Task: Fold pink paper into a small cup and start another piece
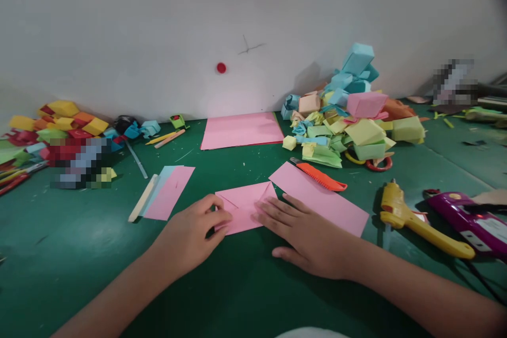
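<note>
A folded sheet of pink paper lies on the green table in front of me, with diagonal creases and a folded corner at its top right. My left hand pinches its left end between thumb and curled fingers. Flat across its right part rests my right hand, fingers stretched out and thumb apart. Just beyond that hand lies an uncreased pink sheet, with an orange utility knife on its upper edge.
Pink and blue strips lie left beside a wooden stick. A stack of pink sheets sits at the back. Folded paper pieces are heaped back right. A yellow glue gun and a purple device lie right.
</note>
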A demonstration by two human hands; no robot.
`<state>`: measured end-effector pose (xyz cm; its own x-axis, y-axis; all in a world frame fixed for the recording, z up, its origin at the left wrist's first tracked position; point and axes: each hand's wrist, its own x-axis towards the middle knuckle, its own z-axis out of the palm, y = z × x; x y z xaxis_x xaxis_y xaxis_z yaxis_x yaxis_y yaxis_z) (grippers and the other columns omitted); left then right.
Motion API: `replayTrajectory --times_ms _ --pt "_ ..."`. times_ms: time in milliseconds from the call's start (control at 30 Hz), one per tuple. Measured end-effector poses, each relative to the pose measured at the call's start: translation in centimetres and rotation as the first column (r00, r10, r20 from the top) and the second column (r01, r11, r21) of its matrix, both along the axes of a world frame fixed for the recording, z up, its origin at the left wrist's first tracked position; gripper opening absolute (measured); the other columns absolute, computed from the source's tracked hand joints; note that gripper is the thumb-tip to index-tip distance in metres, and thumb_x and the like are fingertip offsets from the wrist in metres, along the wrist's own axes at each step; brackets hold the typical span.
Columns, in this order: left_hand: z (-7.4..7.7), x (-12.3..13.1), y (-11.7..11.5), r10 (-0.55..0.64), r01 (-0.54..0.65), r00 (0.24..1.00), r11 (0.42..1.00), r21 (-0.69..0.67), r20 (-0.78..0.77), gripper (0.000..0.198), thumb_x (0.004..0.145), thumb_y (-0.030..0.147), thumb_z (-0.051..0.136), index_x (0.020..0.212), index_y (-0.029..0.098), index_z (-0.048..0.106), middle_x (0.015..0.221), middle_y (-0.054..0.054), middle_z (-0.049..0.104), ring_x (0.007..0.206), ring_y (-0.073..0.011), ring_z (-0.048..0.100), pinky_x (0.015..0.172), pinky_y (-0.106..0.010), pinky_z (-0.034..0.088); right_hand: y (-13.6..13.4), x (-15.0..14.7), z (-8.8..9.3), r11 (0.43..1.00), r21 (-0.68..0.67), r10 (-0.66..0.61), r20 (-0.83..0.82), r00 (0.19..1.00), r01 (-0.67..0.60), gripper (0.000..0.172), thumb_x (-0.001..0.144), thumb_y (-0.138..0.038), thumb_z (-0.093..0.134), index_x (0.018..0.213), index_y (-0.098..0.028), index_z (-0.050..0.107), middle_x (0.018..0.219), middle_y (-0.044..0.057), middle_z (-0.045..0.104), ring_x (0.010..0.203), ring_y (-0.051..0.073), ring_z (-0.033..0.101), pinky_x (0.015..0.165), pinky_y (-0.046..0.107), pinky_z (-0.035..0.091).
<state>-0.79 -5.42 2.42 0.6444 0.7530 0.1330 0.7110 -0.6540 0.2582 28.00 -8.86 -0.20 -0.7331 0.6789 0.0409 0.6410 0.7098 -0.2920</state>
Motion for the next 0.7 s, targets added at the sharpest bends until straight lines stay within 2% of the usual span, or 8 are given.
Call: replayTrajectory --times_ms 100,267,433,567,700 --pt "-0.3 0.8 -0.8 -0.083 0.111 0.989 0.964 0.243 -0.121 0.028 0.098 0.016 0.044 0.094 0.021 0.072 0.101 -0.007 0.066 0.087 -0.0217 0.062 0.075 -0.034 0.051 -0.1 -0.1 0.0 1.000 0.008 -0.010 -0.013 1.000 0.010 0.063 0.105 -0.049 0.038 0.160 -0.023 0.024 0.162 0.011 0.035 0.151 0.029 0.025 0.123 0.055 0.016" --pt "-0.9 1.7 -1.6 -0.198 0.278 0.945 0.906 0.320 -0.261 0.028 0.097 0.009 0.042 0.097 0.015 0.069 0.093 -0.010 0.068 0.083 -0.0234 0.063 0.072 -0.038 0.051 -0.3 -0.1 0.0 1.000 0.006 -0.026 -0.003 1.000 0.026 0.061 0.105 -0.049 0.037 0.159 -0.023 0.026 0.163 0.010 0.033 0.151 0.030 0.025 0.122 0.056 0.018" --pt "-1.2 1.6 -2.1 -0.193 0.313 0.924 0.878 0.361 -0.331 0.027 0.092 0.003 0.044 0.102 0.013 0.068 0.094 -0.009 0.070 0.080 -0.0234 0.065 0.069 -0.037 0.053 -0.4 -0.2 0.2 1.000 -0.001 -0.029 0.015 0.999 0.029 0.061 0.105 -0.048 0.036 0.159 -0.022 0.026 0.163 0.010 0.032 0.152 0.030 0.023 0.122 0.057 0.018" --pt "-1.3 1.8 -3.2 -0.105 0.282 0.915 0.857 0.432 -0.390 0.033 0.087 -0.003 0.046 0.109 0.011 0.067 0.093 -0.008 0.071 0.075 -0.0213 0.067 0.064 -0.032 0.053 -0.6 -0.3 0.3 0.999 -0.013 -0.037 0.043 0.998 0.038 0.064 0.104 -0.051 0.037 0.159 -0.020 0.026 0.164 0.010 0.030 0.152 0.030 0.023 0.122 0.057 0.018" --pt "-1.7 2.1 -3.9 -0.061 0.270 0.919 0.817 0.509 -0.390 0.039 0.087 -0.005 0.039 0.110 0.008 0.068 0.091 -0.008 0.073 0.074 -0.0205 0.069 0.062 -0.031 0.055 -0.7 -0.3 0.3 0.998 -0.016 -0.053 0.036 0.998 0.054 0.065 0.104 -0.054 0.035 0.159 -0.020 0.027 0.164 0.010 0.028 0.152 0.029 0.022 0.123 0.055 0.017"
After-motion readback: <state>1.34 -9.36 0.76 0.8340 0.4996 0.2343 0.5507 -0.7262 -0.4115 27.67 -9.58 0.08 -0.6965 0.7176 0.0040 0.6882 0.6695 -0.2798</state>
